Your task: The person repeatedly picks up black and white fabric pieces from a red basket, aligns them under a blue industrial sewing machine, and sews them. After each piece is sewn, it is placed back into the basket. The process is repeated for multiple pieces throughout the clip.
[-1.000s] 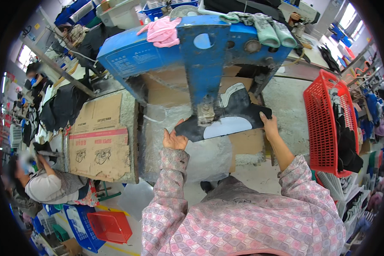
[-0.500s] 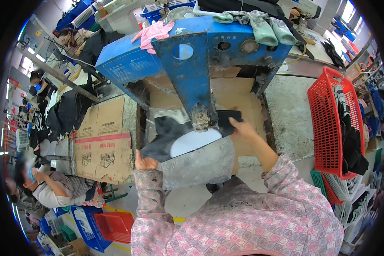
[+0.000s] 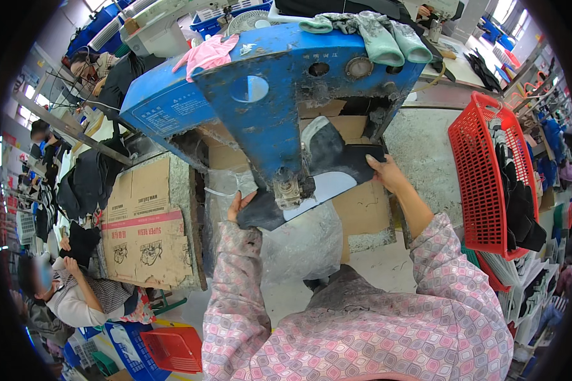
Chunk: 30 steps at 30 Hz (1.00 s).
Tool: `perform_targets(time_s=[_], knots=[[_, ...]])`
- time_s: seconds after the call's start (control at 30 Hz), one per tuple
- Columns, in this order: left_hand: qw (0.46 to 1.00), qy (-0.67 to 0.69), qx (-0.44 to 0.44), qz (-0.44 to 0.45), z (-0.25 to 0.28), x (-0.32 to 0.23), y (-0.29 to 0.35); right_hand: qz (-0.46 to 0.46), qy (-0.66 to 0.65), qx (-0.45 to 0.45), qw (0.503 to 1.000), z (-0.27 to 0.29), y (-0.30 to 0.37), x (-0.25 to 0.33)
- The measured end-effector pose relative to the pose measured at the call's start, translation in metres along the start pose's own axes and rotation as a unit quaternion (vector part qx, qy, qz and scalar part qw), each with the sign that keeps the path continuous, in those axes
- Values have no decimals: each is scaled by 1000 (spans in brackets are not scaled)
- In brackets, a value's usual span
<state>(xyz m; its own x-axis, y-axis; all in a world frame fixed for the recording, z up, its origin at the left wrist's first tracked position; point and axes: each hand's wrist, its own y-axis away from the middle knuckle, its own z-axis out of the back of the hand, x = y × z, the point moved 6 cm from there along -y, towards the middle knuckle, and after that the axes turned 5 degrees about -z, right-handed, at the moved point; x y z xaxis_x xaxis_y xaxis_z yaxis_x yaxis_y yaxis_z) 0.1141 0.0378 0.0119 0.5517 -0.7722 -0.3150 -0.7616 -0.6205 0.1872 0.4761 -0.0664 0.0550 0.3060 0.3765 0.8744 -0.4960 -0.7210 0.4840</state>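
A black fabric piece with a white panel (image 3: pixel 327 188) is stretched between my hands under the metal head (image 3: pixel 289 192) of a blue machine (image 3: pixel 251 114). My left hand (image 3: pixel 240 204) is closed on the black fabric's (image 3: pixel 260 213) left end, thumb uppermost. At the other end, my right hand (image 3: pixel 388 171) pinches the dark corner. The metal head hides the middle of the piece. A grey and black flap of it rises behind the machine's arm, toward the back. Clear plastic sheeting (image 3: pixel 299 251) hangs below the fabric, over the near edge of the work surface.
Cardboard (image 3: pixel 146 235) covers the bench on the left. A red basket (image 3: pixel 489 184) of dark pieces stands on the right. Pink cloth (image 3: pixel 206 56) and pale green gloves (image 3: pixel 378 38) lie on the machine. A person (image 3: pixel 86 286) sits at the left, holding black cloth.
The fabric has shifted right and turned, its flap now toward the back right. My left hand has gone from an open palm to a grip on its end; my right hand has moved right.
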Motion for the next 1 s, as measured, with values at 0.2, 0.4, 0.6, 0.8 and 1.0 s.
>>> perform_targets(time_s=[0.2, 0.4, 0.6, 0.8, 1.0], knots=[[904, -228, -363, -4, -1, -34, 128, -81, 39, 185, 979, -70, 24, -22], [878, -375, -296, 0, -23, -9, 173, -156, -273, 375, 872, -114, 55, -39], [892, -357, -273, -55, -51, 43, 219, -286, -480, 308, 770, -152, 104, -143], [871, -312, -344, -162, -98, 52, 262, -336, -427, 375, 751, -212, 155, -178], [865, -340, -354, -107, -79, 65, 253, -272, -420, 295, 814, -169, 150, -153]])
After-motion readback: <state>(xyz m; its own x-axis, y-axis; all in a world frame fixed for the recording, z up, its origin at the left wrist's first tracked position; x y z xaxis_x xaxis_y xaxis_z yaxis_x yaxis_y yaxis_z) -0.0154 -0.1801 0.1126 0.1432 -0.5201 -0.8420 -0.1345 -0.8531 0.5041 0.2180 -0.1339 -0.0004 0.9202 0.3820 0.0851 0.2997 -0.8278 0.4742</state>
